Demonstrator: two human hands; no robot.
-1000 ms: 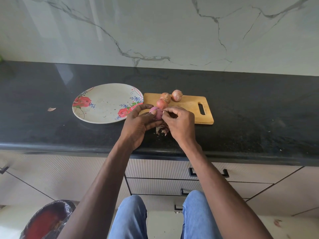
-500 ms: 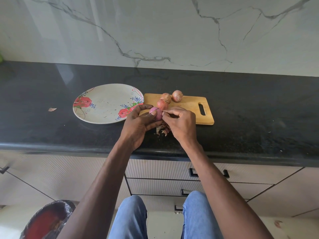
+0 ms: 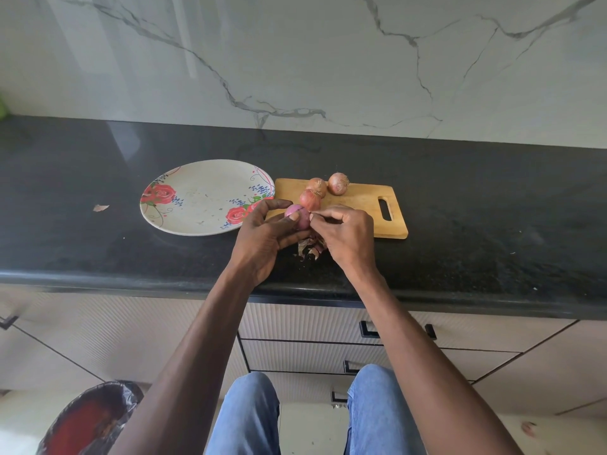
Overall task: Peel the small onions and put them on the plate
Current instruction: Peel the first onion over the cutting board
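My left hand (image 3: 262, 239) grips a partly peeled pink onion (image 3: 297, 215) above the counter, just in front of the wooden cutting board (image 3: 361, 205). My right hand (image 3: 345, 234) pinches at the onion's skin on its right side. Three unpeeled small onions (image 3: 317, 187) (image 3: 339, 183) (image 3: 308, 200) sit on the board's far left part. A white plate with red roses (image 3: 200, 198) lies to the left of the board with nothing on it. A small heap of peels (image 3: 308, 249) lies on the counter beneath my hands.
The black stone counter (image 3: 476, 231) runs left to right against a marble wall. A loose scrap of skin (image 3: 100, 208) lies far left. Drawers with black handles sit below the counter edge. A bin lined with a dark bag (image 3: 88, 418) stands at the lower left.
Both hands stay at the same spot holding the onion; my right fingers have shifted slightly along its skin. Nothing else has moved.
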